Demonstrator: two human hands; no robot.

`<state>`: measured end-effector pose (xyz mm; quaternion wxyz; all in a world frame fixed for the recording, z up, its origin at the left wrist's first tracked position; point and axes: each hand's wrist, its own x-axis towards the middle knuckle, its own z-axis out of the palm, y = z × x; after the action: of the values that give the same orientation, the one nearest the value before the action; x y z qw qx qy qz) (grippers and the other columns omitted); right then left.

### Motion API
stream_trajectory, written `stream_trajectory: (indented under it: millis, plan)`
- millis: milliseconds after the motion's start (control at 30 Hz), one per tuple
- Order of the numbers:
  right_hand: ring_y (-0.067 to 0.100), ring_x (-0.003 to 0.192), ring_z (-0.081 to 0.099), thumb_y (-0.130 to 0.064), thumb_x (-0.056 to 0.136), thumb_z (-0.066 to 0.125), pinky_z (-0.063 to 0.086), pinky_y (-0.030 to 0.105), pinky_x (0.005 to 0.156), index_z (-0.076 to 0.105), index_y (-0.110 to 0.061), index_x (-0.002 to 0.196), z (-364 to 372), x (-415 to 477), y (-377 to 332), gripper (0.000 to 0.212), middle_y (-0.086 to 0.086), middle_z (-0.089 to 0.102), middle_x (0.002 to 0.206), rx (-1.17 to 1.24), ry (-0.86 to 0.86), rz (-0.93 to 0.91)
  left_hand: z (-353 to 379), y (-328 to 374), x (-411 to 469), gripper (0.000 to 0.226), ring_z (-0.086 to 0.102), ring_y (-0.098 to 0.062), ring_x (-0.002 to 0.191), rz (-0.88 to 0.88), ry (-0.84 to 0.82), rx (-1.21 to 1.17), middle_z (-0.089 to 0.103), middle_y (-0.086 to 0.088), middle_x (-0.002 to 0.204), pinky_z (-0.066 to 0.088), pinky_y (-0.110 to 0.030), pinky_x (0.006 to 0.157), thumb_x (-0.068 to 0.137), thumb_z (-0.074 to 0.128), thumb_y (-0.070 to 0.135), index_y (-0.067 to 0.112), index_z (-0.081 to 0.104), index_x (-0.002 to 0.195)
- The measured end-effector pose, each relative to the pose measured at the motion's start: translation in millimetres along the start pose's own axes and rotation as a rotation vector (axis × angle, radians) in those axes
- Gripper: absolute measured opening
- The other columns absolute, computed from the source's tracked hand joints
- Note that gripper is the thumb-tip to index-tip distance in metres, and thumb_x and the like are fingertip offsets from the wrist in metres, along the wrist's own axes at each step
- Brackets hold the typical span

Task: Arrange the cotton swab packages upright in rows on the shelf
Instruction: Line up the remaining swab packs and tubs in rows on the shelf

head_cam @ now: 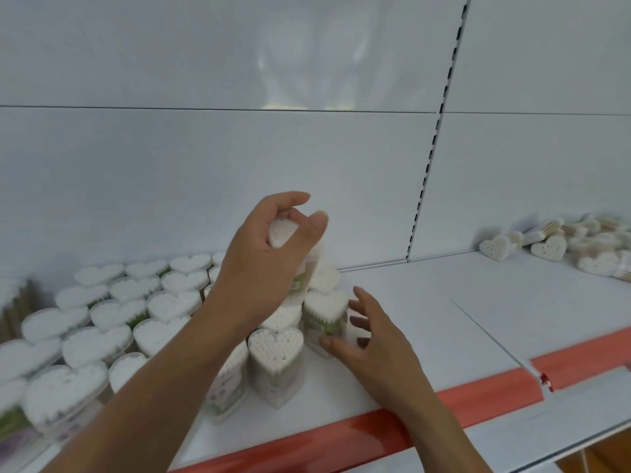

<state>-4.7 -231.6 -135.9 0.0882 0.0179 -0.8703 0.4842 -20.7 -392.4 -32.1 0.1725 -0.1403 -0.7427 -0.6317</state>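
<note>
Nearest runs the red strip (341, 435) along the front lip of the white shelf (444, 319). Just to the left of the right hand (372, 343), an upright package (275, 349) stands at the front. It is a clear, heart-shaped tub packed with white cotton tips, with a pale green and lilac label on its side.

The right hand lies slack, its fingers spread and loosely bent. Its thumb tip touches the lower near side of a second upright package (324, 312), and its fingers sit just beside that tub's right flank without closing on it.

Above and behind, the left hand (263, 261) grasps a raised package (283, 230). It pinches the tub between curled fingers and thumb, clear of the shelf and tilted, its heart face of white tips turned toward the camera and a green label showing below the palm.

To the left of that hand, the standing rows (116, 312) fill the shelf, heart tops upward and touching or nearly so.

Far to the right of both hands, past a slotted upright (426, 172), a loose heap (563, 247) of the same tubs lies on its sides against the white back panel (205, 182).
</note>
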Motion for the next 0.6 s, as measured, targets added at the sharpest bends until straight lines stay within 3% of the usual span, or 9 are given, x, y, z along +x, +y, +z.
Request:
stream_trajectory:
  millis: [100,233,300,467,533,600]
  plan:
    - [-0.013,0.124,0.042,-0.047,0.079,0.076,0.040,0.015,0.101,0.026,-0.050,0.143,-7,-16,-16,0.082,-0.037,0.039,0.138,0.092,0.124,-0.105,8,-2,-1,0.033,0.062,0.000,0.080,-0.027,-0.029,0.012,0.061,0.017,0.102,0.049,-0.011,0.063,0.086,0.066,0.045,0.040,0.060,0.118]
    - [-0.019,0.116,0.045,-0.048,0.078,0.073,0.044,0.009,0.089,0.035,-0.056,0.133,-14,-27,-49,0.067,-0.040,0.047,0.128,0.175,0.131,-0.204,24,-1,-5,0.035,0.062,-0.005,0.100,-0.053,-0.045,-0.001,0.056,0.017,0.113,0.056,-0.031,0.088,0.083,0.067,0.053,0.045,0.059,0.116]
    - [-0.018,0.110,0.049,-0.051,0.079,0.069,0.046,0.010,0.082,0.040,-0.054,0.131,-17,-24,-55,0.060,-0.038,0.051,0.122,0.172,0.157,-0.219,33,3,-11,0.034,0.061,-0.003,0.104,-0.041,-0.075,-0.011,0.053,0.018,0.115,0.055,-0.034,0.093,0.084,0.067,0.052,0.044,0.059,0.116]
    - [-0.009,0.099,0.062,-0.051,0.075,0.071,0.052,0.017,0.081,0.046,-0.047,0.127,-26,-29,-48,0.058,-0.031,0.060,0.113,0.169,0.222,-0.179,33,10,-17,0.055,0.059,0.010,0.106,-0.091,-0.233,-0.023,0.060,0.025,0.117,0.049,-0.020,0.092,0.072,0.054,0.069,0.046,0.058,0.121]
    - [-0.007,0.097,0.064,-0.052,0.071,0.074,0.053,0.019,0.081,0.042,-0.047,0.129,-27,-36,-36,0.066,-0.030,0.061,0.112,0.160,0.241,-0.133,23,6,-12,0.049,0.053,0.023,0.101,-0.103,-0.241,0.031,0.059,0.031,0.115,0.040,-0.010,0.086,0.080,0.051,0.067,0.043,0.058,0.123]
    - [-0.007,0.093,0.065,-0.050,0.068,0.077,0.054,0.020,0.080,0.043,-0.049,0.124,-29,-45,-22,0.066,-0.030,0.063,0.108,0.169,0.230,-0.069,11,-4,-5,0.042,0.050,0.020,0.109,-0.052,-0.198,0.251,0.054,0.033,0.122,0.035,-0.011,0.088,0.091,0.049,0.061,0.043,0.054,0.128]
